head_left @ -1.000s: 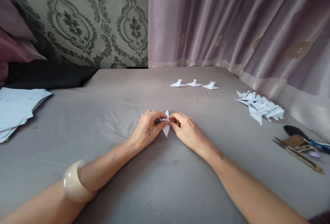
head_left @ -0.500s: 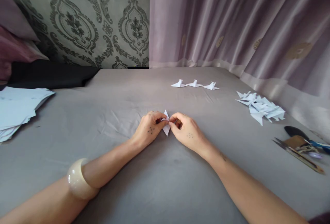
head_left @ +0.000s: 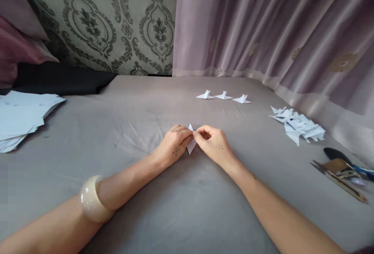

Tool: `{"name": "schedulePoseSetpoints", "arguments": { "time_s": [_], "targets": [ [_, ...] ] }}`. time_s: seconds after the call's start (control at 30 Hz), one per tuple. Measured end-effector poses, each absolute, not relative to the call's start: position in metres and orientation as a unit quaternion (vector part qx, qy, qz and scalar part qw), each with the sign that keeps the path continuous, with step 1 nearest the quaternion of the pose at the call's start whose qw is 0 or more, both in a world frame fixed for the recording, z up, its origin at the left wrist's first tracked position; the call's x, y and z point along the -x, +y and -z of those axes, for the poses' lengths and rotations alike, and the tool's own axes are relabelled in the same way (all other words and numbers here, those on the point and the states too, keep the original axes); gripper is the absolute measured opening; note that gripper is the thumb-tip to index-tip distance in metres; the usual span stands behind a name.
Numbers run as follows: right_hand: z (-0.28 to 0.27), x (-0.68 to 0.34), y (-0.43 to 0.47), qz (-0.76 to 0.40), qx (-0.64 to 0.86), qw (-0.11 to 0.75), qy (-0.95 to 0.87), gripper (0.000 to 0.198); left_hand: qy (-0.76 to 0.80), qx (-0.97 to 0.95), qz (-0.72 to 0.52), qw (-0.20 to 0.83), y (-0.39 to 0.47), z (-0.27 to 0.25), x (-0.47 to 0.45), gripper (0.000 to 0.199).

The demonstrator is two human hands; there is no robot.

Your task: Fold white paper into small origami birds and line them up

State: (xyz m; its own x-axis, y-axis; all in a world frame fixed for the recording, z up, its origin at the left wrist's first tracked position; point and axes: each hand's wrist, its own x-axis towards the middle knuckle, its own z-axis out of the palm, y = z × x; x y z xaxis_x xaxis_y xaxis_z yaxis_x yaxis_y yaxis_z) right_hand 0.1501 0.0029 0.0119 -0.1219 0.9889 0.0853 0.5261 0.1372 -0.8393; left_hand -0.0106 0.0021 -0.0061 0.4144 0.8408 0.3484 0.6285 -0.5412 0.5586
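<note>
Between my hands is a small white folded paper figure (head_left: 191, 147), with one pointed tip showing above my fingers and another below. My left hand (head_left: 175, 143) pinches it from the left, fingers bent over its middle. From the right, my right hand (head_left: 212, 141) closes thumb and forefinger on the same paper, the fingertips of both hands meeting. The middle of the figure is hidden behind my fingers. Farther back, three white origami cranes (head_left: 224, 96) stand in a row on the grey cloth (head_left: 181, 207).
A heap of folded white paper pieces (head_left: 300, 125) lies at the right. Nearer me there are scissors (head_left: 339, 180) and other small tools. On the left a stack of white paper (head_left: 23, 117) rests beside black fabric (head_left: 64, 78). Curtains (head_left: 233, 24) border the back right.
The view has shifted slightly, so the surroundings sit a little farther right. My left fingers have closed further over the paper, and my right fingertips have moved slightly up.
</note>
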Motion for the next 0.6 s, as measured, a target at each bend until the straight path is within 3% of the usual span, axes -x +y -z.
{"name": "schedulePoseSetpoints", "arguments": {
  "time_s": [0.17, 0.33, 0.6],
  "targets": [
    [-0.013, -0.149, 0.005, -0.348, 0.574, 0.345, -0.657, 0.024, 0.437, -0.83, -0.306, 0.163, 0.002, 0.006, 0.011, 0.027],
    [-0.016, -0.15, 0.006, -0.362, 0.582, 0.34, -0.644, 0.018, 0.483, -0.796, -0.313, 0.189, 0.001, 0.001, 0.008, 0.014],
    [-0.022, -0.151, 0.01, -0.462, 0.623, 0.329, -0.538, 0.014, 0.505, -0.772, -0.319, 0.214, 0.0, -0.002, 0.007, 0.013]
  ]
}}
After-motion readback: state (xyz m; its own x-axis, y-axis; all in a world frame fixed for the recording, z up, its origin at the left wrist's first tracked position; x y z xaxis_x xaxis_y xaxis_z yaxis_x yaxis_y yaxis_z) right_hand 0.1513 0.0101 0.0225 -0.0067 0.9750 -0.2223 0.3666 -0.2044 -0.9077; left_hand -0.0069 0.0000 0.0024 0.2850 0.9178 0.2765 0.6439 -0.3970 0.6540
